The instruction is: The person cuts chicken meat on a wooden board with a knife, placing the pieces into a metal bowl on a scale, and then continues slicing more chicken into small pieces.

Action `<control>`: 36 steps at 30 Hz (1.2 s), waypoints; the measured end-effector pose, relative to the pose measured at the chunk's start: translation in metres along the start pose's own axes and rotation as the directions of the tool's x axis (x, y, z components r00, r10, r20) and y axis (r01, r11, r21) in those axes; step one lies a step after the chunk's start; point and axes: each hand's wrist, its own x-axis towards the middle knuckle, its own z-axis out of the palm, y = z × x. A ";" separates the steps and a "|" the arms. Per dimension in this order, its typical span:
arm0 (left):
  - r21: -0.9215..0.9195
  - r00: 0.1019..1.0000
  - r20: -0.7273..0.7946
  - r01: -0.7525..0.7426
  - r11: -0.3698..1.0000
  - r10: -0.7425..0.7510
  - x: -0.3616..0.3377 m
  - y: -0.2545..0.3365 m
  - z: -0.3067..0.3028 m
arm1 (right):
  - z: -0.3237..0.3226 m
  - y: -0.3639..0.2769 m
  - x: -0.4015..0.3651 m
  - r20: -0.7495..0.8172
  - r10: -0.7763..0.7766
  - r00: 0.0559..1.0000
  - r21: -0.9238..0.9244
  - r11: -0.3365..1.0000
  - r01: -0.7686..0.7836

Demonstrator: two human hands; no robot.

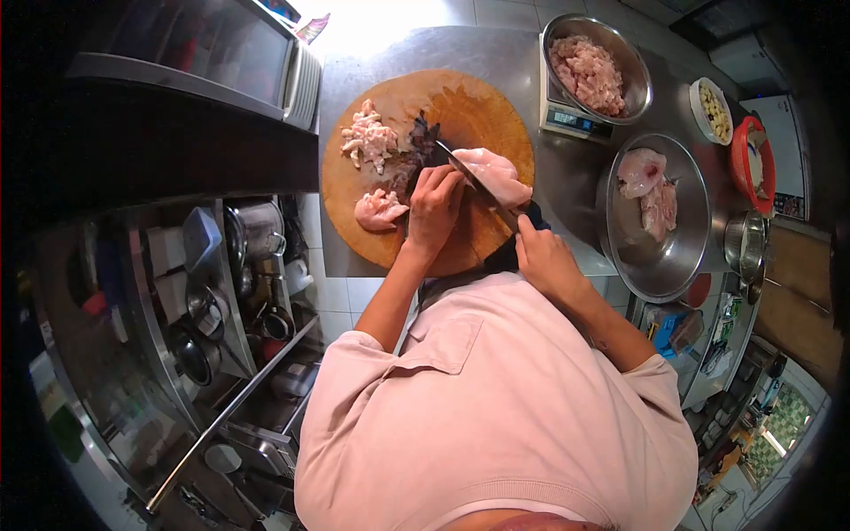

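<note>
My right hand (544, 257) is wrapped round the handle of a kitchen knife (478, 183), whose blade slants up and left across the round wooden chopping board (482, 111). Just right of the blade lies a large piece of raw pale meat (496, 173). On the blade's other side, my left hand (434, 205) presses down with curled fingers close to the knife; what lies under them is hidden. Dark scraps (420, 146) spread beyond its fingertips. Chopped raw meat (368, 137) makes a pile at the board's upper left, with a smaller meat piece (379, 210) below it.
A metal bowl of minced meat (586, 75) stands on a digital scale (575, 121). Nearer me on the right, a wide steel basin (660, 274) holds raw meat pieces. A white bowl (711, 111) and a red basket (753, 164) are farther right. Shelves with pots (257, 239) are at left.
</note>
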 end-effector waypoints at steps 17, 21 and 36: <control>0.055 0.998 -0.048 -0.028 0.998 0.031 -0.004 -0.001 0.008 | 0.002 0.007 -0.016 0.020 -0.027 0.999 -0.096 0.995 0.029; 0.044 0.999 -0.037 0.003 0.999 -0.001 0.004 -0.002 0.005 | -0.018 0.026 -0.069 0.097 0.072 0.993 -0.135 0.989 -0.059; 0.182 0.982 0.177 0.031 0.983 -0.063 0.007 -0.006 -0.006 | -0.047 0.046 -0.091 0.077 0.009 0.997 0.155 0.988 -0.021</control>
